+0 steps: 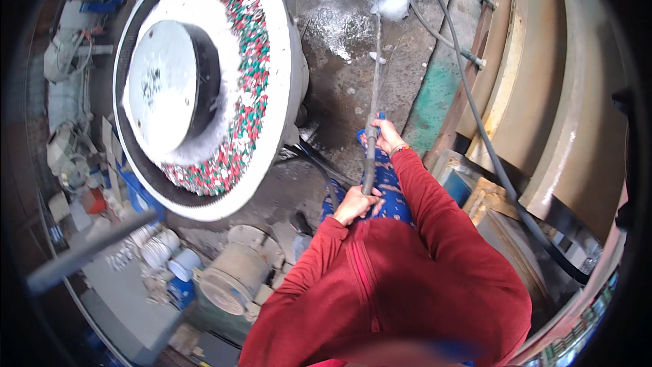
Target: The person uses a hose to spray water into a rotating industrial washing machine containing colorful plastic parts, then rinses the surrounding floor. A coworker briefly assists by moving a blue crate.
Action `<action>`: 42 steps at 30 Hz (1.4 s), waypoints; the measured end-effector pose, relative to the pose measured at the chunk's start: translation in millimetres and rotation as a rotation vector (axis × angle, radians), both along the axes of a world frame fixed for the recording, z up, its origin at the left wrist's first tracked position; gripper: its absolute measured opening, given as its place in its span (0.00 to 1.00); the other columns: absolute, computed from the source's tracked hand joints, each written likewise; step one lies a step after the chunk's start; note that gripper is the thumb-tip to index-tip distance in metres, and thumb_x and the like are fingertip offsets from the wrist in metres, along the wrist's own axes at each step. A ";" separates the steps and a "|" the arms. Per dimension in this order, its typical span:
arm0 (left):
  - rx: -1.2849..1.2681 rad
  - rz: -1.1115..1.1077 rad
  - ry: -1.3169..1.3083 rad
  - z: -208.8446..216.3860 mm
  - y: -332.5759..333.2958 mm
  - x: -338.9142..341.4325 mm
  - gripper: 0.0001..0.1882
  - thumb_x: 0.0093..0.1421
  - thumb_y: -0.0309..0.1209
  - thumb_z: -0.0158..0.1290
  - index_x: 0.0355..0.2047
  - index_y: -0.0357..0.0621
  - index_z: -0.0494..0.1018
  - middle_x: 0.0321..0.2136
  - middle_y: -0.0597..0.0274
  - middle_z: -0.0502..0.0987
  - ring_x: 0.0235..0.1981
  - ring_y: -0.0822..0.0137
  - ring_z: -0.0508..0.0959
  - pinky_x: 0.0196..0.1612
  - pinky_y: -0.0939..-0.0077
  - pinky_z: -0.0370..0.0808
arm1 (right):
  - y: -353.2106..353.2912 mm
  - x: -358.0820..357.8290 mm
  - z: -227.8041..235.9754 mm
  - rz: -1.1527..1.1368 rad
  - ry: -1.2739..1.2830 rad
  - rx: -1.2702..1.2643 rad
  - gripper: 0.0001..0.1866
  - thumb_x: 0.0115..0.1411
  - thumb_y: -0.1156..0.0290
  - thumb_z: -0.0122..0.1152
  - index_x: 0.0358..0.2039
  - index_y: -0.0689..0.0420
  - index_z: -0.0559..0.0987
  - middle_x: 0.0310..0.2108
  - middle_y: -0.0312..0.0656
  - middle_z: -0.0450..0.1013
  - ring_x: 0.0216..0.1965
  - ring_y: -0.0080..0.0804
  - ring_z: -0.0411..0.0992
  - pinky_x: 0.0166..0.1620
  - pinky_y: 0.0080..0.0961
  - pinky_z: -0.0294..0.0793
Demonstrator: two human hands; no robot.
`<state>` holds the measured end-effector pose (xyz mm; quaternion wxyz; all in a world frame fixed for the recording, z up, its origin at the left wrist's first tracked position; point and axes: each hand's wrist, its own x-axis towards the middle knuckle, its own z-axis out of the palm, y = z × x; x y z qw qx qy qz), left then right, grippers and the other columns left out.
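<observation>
I hold a long thin pole with both hands; it reaches away from me over the wet concrete floor. My right hand grips it higher up, and my left hand grips its lower end close to my body. Both arms wear red sleeves. To my left stands a big round white vibrating tub, its ring channel filled with red, green and white pieces and white foam. Lumps of foam lie on the floor near the pole's far end.
A black hose runs along the right beside large curved tan metal walls. A motor and stacked white cups sit at the lower left. A grey bar crosses the lower left.
</observation>
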<state>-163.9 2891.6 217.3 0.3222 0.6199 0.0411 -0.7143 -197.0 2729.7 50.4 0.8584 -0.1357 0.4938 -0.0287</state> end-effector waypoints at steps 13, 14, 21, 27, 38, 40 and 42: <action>-0.133 -0.066 -0.124 -87.9 -100.2 2.5 0.09 0.50 0.21 0.49 0.33 0.41 0.72 0.17 0.70 0.67 0.16 0.78 0.64 0.18 0.81 0.61 | -127.0 20.7 -29.5 -0.130 -0.126 -0.194 0.25 0.53 0.72 0.47 0.53 0.51 0.57 0.37 0.44 0.63 0.29 0.38 0.71 0.25 0.36 0.75; -0.220 -0.070 -0.227 -89.8 -103.9 -0.8 0.08 0.50 0.21 0.49 0.32 0.40 0.72 0.19 0.69 0.69 0.19 0.77 0.67 0.20 0.80 0.63 | -134.2 25.7 -18.0 -0.097 -0.109 -0.223 0.26 0.53 0.72 0.47 0.53 0.50 0.56 0.37 0.44 0.63 0.29 0.38 0.71 0.25 0.36 0.74; -0.231 0.056 -0.301 -70.5 -63.4 -6.2 0.10 0.49 0.25 0.53 0.34 0.41 0.70 0.18 0.66 0.71 0.15 0.76 0.68 0.17 0.84 0.65 | -100.3 55.5 -5.2 0.162 -0.050 -0.148 0.25 0.53 0.72 0.47 0.53 0.48 0.55 0.37 0.44 0.62 0.29 0.44 0.71 0.26 0.38 0.73; -0.023 0.438 -0.387 -14.6 2.9 -14.1 0.14 0.54 0.36 0.53 0.38 0.43 0.68 0.13 0.71 0.64 0.13 0.79 0.63 0.16 0.81 0.60 | 6.9 86.7 -37.8 0.489 0.013 0.140 0.16 0.53 0.72 0.44 0.43 0.50 0.59 0.35 0.49 0.61 0.26 0.48 0.68 0.24 0.42 0.70; 0.129 0.480 -0.837 -33.1 62.7 -20.8 0.33 0.57 0.47 0.46 0.59 0.50 0.53 0.36 0.46 0.74 0.35 0.55 0.76 0.39 0.64 0.72 | 71.1 115.7 -43.7 0.962 0.059 0.048 0.34 0.52 0.43 0.44 0.51 0.55 0.57 0.51 0.43 0.51 0.47 0.48 0.57 0.41 0.56 0.64; 0.138 0.785 -0.641 -51.1 76.0 -16.8 0.31 0.57 0.46 0.47 0.58 0.50 0.55 0.25 0.55 0.72 0.22 0.65 0.73 0.25 0.72 0.70 | 71.6 114.1 -37.3 1.072 0.119 -0.029 0.39 0.52 0.39 0.44 0.57 0.50 0.51 0.60 0.40 0.42 0.55 0.49 0.50 0.43 0.61 0.61; 0.053 1.135 -0.411 -69.0 89.2 -11.9 0.28 0.56 0.42 0.50 0.56 0.49 0.59 0.11 0.72 0.61 0.08 0.81 0.58 0.08 0.85 0.55 | 67.3 112.5 -32.5 1.153 0.166 -0.080 0.42 0.54 0.42 0.43 0.62 0.41 0.37 0.65 0.37 0.29 0.61 0.51 0.42 0.42 0.60 0.63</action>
